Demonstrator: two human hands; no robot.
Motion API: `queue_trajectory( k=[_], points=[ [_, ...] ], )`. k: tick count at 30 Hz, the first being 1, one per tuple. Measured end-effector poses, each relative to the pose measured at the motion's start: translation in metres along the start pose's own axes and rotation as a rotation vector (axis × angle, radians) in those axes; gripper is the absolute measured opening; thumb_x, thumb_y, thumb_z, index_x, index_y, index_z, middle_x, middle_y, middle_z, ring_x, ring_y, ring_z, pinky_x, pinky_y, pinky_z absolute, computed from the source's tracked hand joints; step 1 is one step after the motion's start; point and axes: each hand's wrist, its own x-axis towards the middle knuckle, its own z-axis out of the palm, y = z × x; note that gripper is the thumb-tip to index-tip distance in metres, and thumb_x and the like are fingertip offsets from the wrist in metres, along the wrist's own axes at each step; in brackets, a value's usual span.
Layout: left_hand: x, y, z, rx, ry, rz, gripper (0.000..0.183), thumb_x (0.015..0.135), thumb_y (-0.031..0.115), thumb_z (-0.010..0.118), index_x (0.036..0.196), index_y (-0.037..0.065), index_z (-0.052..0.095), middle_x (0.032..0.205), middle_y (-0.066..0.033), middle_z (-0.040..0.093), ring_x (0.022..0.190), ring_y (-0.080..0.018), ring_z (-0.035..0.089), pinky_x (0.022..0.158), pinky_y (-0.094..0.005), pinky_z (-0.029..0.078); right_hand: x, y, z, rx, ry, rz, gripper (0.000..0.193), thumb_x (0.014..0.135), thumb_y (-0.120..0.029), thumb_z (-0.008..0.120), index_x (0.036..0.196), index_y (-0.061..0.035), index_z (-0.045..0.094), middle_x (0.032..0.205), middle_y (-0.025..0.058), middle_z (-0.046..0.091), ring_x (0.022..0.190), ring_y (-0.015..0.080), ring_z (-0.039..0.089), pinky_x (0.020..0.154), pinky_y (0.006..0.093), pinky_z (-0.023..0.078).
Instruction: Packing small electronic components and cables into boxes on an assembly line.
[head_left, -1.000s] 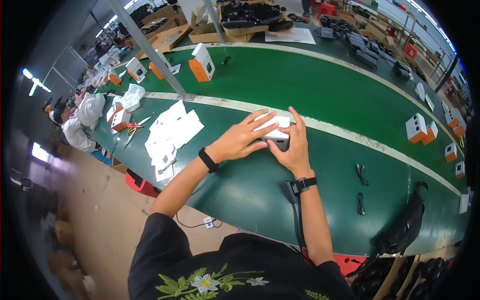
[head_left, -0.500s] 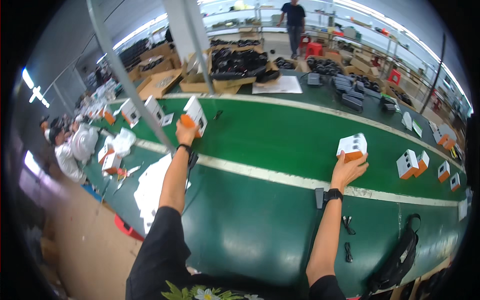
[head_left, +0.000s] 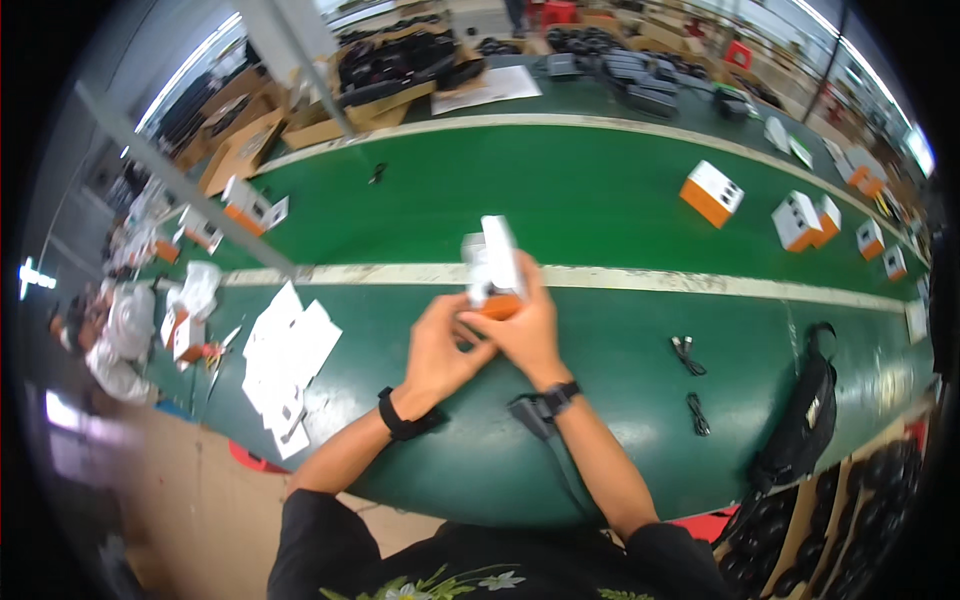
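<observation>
A small white box with an orange base (head_left: 500, 262) is in my hands above the near side of the green belt. My right hand (head_left: 532, 325) wraps its right side and lower end, fingers closed. At the lower left, my left hand (head_left: 440, 345) has its fingers curled against the box, and its fingertips are partly hidden. The box is tilted and blurred, so I cannot tell whether its top is open. Ahead to the right, another white and orange box (head_left: 712, 193) stands on the belt, apart from my hands.
White sheets (head_left: 285, 360) lie on the table at left. Two coiled black cables (head_left: 688, 355) and a black bag (head_left: 800, 425) are at right. More boxes (head_left: 797, 220) stand on the belt. A metal post (head_left: 190, 190) rises at left, and a carton of black items (head_left: 395, 70) is beyond.
My left hand has brought its box from the far left to the middle. My right hand has let go of the box on the right and joined it. My view has shifted.
</observation>
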Motion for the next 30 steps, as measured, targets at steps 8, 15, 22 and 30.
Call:
queue_trajectory(
  k=[8,15,22,30],
  points=[
    [0.181,-0.136,-0.087,0.501,0.152,0.071,0.03,0.1,0.025,0.079,0.123,0.007,0.083,0.118,-0.0183,0.084,0.103,-0.0337,0.081,0.091,-0.0453,0.063,-0.023,0.016,-0.096,0.088,-0.043,0.079,0.073,0.08,-0.012,0.098,0.141,0.0017,0.062,0.132,0.0141,0.075,0.132,0.0229,0.069,0.116,0.0407,0.052],
    [0.307,-0.277,-0.147,0.894,0.227,-0.13,0.047,0.096,0.036,0.087,0.136,0.014,0.077,0.139,-0.0216,0.074,0.128,-0.0403,0.072,0.108,-0.0537,0.06,-0.019,0.024,-0.095,0.197,-0.336,0.13,0.082,0.08,-0.019,0.098,0.152,0.0002,0.064,0.14,0.0127,0.074,0.136,0.0225,0.066,0.127,0.0414,0.043],
    [0.311,-0.229,-0.083,0.645,0.076,0.067,0.025,0.09,0.006,0.08,0.114,0.006,0.085,0.112,-0.018,0.085,0.107,-0.0385,0.081,0.1,-0.0462,0.063,-0.016,0.016,-0.112,0.152,-0.331,0.144,0.079,0.081,-0.021,0.097,0.15,-0.0006,0.066,0.138,0.0121,0.075,0.133,0.023,0.069,0.122,0.0402,0.047],
    [0.053,0.005,-0.074,-0.124,0.074,0.12,0.024,0.099,0.003,0.085,0.122,-0.002,0.08,0.112,-0.0095,0.083,0.101,-0.0151,0.078,0.09,-0.0305,0.063,-0.016,0.023,-0.114,0.185,-0.297,0.124,0.083,0.081,-0.017,0.096,0.155,0.0008,0.063,0.145,0.0133,0.074,0.136,0.0236,0.067,0.124,0.0411,0.046]
  ],
)
